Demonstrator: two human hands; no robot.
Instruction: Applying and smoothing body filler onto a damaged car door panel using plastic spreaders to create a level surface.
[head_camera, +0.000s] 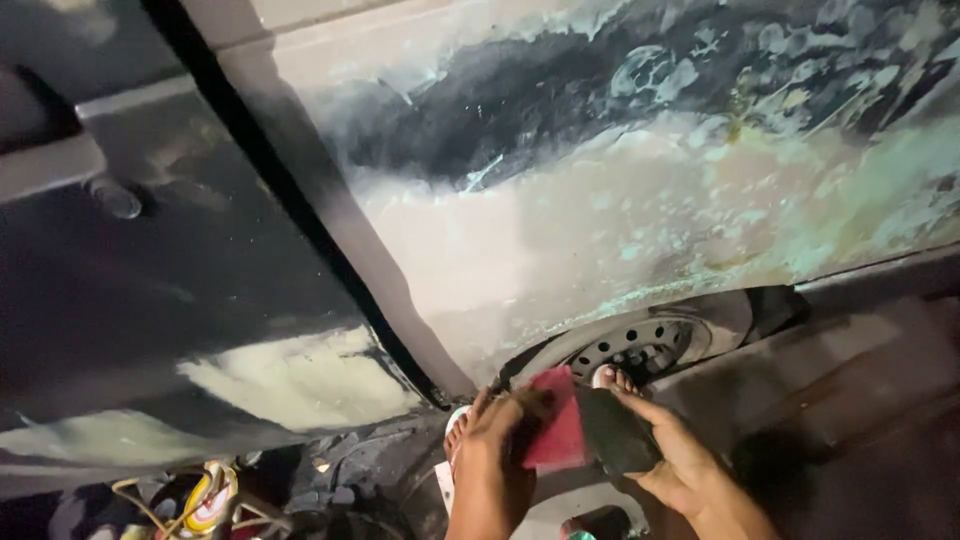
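My left hand (495, 455) grips a red abrasive pad (558, 428) at the bottom middle of the head view. Beside it my right hand (672, 468) holds a dark rubber sanding block (612, 430), which touches the red pad's right edge. Both hands sit low, in front of a car body panel (600, 220) whose paint is sanded down to pale filler and dark patches. Below the panel shows a wheel (640, 345) with a steel rim. My toes (612, 378) in a sandal peek out just above the block.
A dark car door (170, 280) fills the left, with a pale sanded patch (300, 380) near its lower edge and a black gap (300, 220) beside the panel. Coiled wires and small colourful items (200, 500) lie on the ground at bottom left. Dark ground (860, 400) lies to the right.
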